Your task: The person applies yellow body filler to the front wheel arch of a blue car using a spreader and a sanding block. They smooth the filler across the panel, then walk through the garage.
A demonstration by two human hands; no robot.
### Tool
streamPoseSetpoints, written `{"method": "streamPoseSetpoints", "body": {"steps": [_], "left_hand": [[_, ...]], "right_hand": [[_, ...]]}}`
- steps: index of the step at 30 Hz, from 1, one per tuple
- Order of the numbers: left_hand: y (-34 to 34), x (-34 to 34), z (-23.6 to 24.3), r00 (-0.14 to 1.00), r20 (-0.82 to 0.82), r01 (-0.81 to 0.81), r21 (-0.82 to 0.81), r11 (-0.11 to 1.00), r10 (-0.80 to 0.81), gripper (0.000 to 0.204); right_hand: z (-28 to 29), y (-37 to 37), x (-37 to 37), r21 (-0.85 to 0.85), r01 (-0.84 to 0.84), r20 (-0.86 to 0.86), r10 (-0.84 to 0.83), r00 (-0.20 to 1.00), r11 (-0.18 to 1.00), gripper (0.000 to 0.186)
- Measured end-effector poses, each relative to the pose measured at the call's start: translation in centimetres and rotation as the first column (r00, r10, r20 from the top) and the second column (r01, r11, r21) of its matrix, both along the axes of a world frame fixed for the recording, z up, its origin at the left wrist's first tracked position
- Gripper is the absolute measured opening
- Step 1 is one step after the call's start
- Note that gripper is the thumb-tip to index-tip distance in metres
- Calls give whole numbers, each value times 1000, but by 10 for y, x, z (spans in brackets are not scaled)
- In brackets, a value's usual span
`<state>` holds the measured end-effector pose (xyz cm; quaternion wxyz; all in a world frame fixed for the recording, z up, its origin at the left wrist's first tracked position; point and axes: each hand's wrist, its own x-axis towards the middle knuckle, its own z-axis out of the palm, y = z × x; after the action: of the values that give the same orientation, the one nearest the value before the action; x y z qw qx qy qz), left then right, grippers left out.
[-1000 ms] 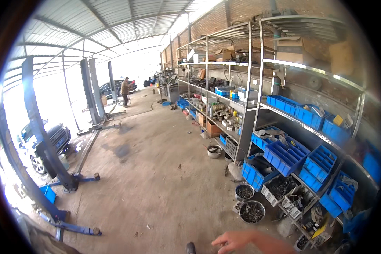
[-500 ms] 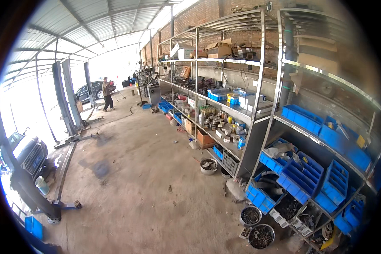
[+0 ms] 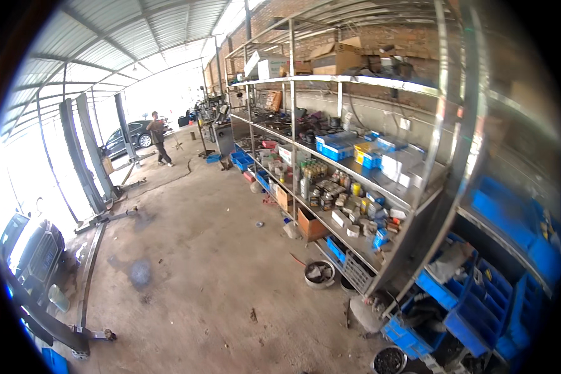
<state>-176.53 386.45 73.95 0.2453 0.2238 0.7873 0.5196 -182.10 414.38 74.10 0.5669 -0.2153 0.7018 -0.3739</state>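
Observation:
Neither of my hands shows in the head view, nor do my forearms. Close on the right stands a long metal shelf rack [image 3: 292,112]. Its middle levels bear blue and white boxes [image 3: 335,146], several bottles and cans [image 3: 315,171], and small cartons. Blue plastic bins [image 3: 480,305] are stacked at the lower right, some divided into compartments. A round metal bowl [image 3: 320,274] filled with dark scraps sits on the floor beside the rack. Another bowl [image 3: 389,361] of small dark parts is near the lower edge, partly cut off.
A bare concrete floor [image 3: 193,268] with damp stains stretches ahead. Vehicle lift posts [image 3: 81,149] rise on the left, their low arms reaching over the floor. A car [image 3: 37,249] stands at the left, a black car [image 3: 128,137] farther back. A person [image 3: 158,138] stands in the distance.
I have moved forward along the rack; its shelves look larger and nearer. The bins and bowls at the lower right have slid toward the picture's edge. My hands are out of sight throughout.

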Motion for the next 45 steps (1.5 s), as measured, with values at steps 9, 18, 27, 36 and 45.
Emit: {"method": "streamPoseSetpoints", "body": {"steps": [9, 18, 27, 36, 45], "left_hand": [[-104, -243, 29, 991, 101, -76, -75, 994, 84, 37], [-249, -537, -6, 990, 134, -52, 122, 991, 35, 35], [-374, -771, 10, 976, 220, -49, 227, 973, -2, 26], [-515, -1039, -32, 957, 243, -198, 139, 970, 161, 22], [-639, -1248, 55, 940, 112, -324, -13, 946, 323, 27]], "right_hand": [[-24, -106, -267, -144, -307, -311, 251, 917, 941, 39], [-19, -264, -530, -43, 27, -178, -34, 984, 999, 46], [8, -390, -741, -223, 215, -265, -271, 925, 951, 35], [-68, -538, -1040, -254, -2, -140, -35, 990, 967, 36], [-31, -678, -1295, -264, -444, -275, 374, 886, 856, 45]]}}
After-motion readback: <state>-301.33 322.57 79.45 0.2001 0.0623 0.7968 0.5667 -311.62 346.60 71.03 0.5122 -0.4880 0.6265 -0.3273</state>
